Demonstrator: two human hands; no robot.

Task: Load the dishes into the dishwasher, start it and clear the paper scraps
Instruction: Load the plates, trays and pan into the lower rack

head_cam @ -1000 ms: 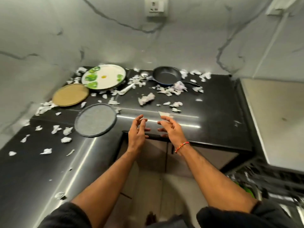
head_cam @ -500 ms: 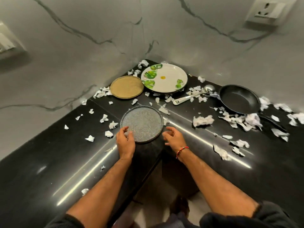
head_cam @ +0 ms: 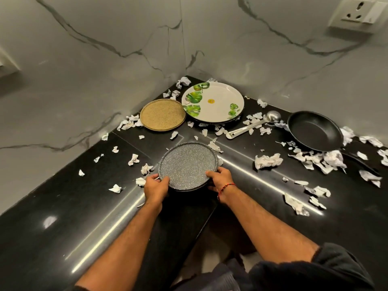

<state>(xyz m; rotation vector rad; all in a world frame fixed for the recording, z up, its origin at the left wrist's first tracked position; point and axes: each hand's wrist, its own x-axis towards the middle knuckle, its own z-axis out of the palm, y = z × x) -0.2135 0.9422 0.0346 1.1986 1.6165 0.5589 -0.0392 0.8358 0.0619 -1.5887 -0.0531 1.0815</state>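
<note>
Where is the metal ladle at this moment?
The metal ladle lies on the black counter toward the back right, between the leaf-patterned plate and the black frying pan, among paper scraps.

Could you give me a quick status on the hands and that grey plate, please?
Left hand and right hand grip grey plate at near rim. Paper scraps all round it.

Place: a home kitchen corner.
Worktop: glossy black stone L-shaped counter (head_cam: 63, 206) across the lower frame.
Walls: grey marble-veined panels (head_cam: 105, 59); white wall socket (head_cam: 354, 15), upper right.
Cookware: black non-stick frying pan (head_cam: 315, 131), steel ladle (head_cam: 254, 127), white leaf-print plate (head_cam: 216, 103).
</note>
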